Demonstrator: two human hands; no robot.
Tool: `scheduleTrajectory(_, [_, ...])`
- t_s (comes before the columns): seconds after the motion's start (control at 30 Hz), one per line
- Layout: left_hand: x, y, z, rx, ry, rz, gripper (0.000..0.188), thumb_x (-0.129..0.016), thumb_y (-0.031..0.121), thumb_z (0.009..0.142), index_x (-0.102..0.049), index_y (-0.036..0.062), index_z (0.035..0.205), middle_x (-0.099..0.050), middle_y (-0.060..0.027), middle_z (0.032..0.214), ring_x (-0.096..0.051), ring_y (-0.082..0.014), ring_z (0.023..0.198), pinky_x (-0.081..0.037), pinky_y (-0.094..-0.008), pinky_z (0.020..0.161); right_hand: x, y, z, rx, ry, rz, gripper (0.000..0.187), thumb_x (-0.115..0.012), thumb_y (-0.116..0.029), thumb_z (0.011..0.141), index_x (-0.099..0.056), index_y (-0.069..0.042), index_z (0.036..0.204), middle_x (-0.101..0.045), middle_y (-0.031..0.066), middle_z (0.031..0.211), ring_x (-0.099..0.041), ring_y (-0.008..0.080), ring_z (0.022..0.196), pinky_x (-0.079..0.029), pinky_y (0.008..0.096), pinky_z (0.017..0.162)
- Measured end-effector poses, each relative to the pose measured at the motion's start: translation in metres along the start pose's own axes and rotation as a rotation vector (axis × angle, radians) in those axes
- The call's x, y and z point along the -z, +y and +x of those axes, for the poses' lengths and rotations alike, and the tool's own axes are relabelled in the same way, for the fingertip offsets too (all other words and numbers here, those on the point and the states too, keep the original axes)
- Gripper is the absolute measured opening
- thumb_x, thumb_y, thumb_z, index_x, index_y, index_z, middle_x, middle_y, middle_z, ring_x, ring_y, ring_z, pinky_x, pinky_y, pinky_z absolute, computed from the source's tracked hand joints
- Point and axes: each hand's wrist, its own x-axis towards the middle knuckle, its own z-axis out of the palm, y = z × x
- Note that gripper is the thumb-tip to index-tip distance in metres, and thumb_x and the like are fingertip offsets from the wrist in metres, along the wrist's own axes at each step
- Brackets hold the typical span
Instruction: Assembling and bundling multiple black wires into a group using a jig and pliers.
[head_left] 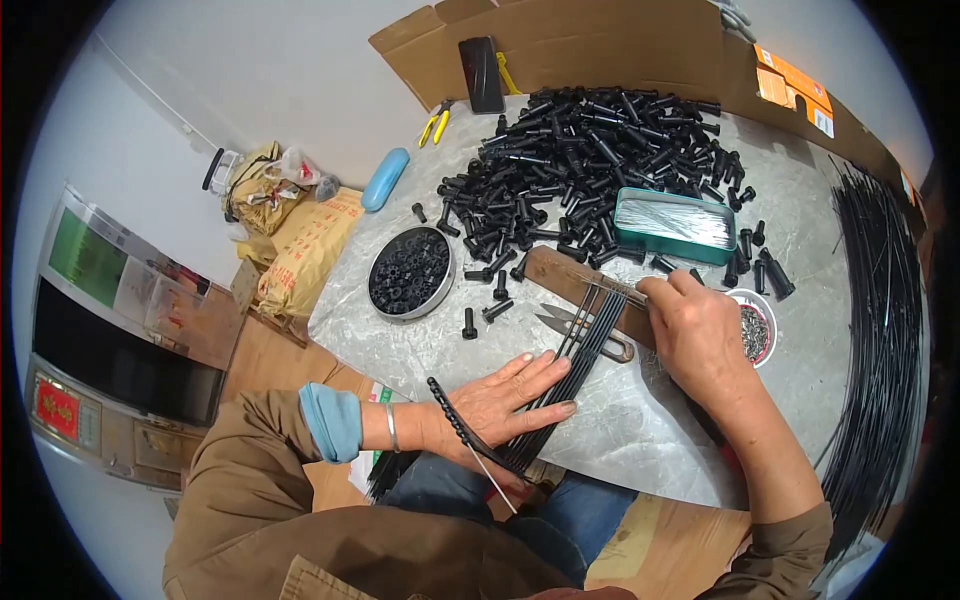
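Note:
My left hand (520, 395) lies flat with its fingers stretched over a row of thin black rods (597, 345). The rods run from the table's near edge up to a wooden board (553, 270), their far ends resting on it. At those ends my right hand (692, 325) is closed in a pinch; a thin metallic sliver shows by its fingertips, too small to name. Scissors (562, 318) lie partly under the rods. A black beaded strip (455, 418) crosses my left wrist. Close beside my right hand stands a small bowl of tiny metal parts (755, 335).
Black bolt-shaped plastic parts (600, 150) are heaped at the back. In front stand a teal box of thin metal pins (675, 225) and a round tin of small black parts (410, 272). Long black rods (880, 350) line the right edge. Cardboard (620, 45) walls the back.

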Motion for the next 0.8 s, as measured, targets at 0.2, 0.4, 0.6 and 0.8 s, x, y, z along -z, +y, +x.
scheduleTrajectory(0.2, [0.000,0.001,0.000,-0.012,0.027,0.024,0.107,-0.077,0.058,0.062,-0.031,0.0074,0.143,-0.014,-0.0320,0.149,-0.017,-0.0495,0.138,-0.019,-0.0535,0.113,0.000,-0.002,0.007,0.173,0.073,-0.144,0.023,-0.062,-0.006,0.073,-0.064,-0.005,0.095,-0.054,0.0097,0.074,-0.061,0.0276,0.067,-0.049,0.0389,0.056])
scheduleTrajectory(0.4, [-0.001,0.000,-0.002,-0.023,0.105,0.040,0.106,-0.081,0.054,0.059,-0.033,0.0091,0.142,-0.018,-0.0306,0.149,-0.025,-0.0499,0.135,-0.025,-0.0520,0.111,-0.005,-0.007,0.018,0.186,0.029,-0.157,0.022,-0.061,-0.005,0.073,-0.065,-0.005,0.094,-0.054,0.0101,0.073,-0.061,0.0282,0.066,-0.049,0.0396,0.057])
scheduleTrajectory(0.6, [0.000,-0.001,-0.002,-0.043,0.123,0.022,0.103,-0.082,0.051,0.059,-0.035,0.0080,0.140,-0.019,-0.0304,0.148,-0.025,-0.0513,0.134,-0.025,-0.0524,0.111,-0.005,-0.011,0.027,0.120,0.010,-0.129,0.020,-0.061,-0.004,0.074,-0.066,-0.006,0.093,-0.055,0.0100,0.072,-0.061,0.0289,0.066,-0.049,0.0398,0.057])
scheduleTrajectory(0.8, [-0.002,-0.004,-0.005,-0.067,0.144,0.005,0.102,-0.080,0.052,0.062,-0.034,0.0077,0.141,-0.017,-0.0313,0.148,-0.022,-0.0538,0.134,-0.023,-0.0545,0.111,-0.005,-0.018,0.036,0.168,-0.006,-0.225,0.016,-0.059,-0.006,0.077,-0.068,-0.008,0.091,-0.057,0.0096,0.073,-0.061,0.0305,0.065,-0.050,0.0404,0.059])
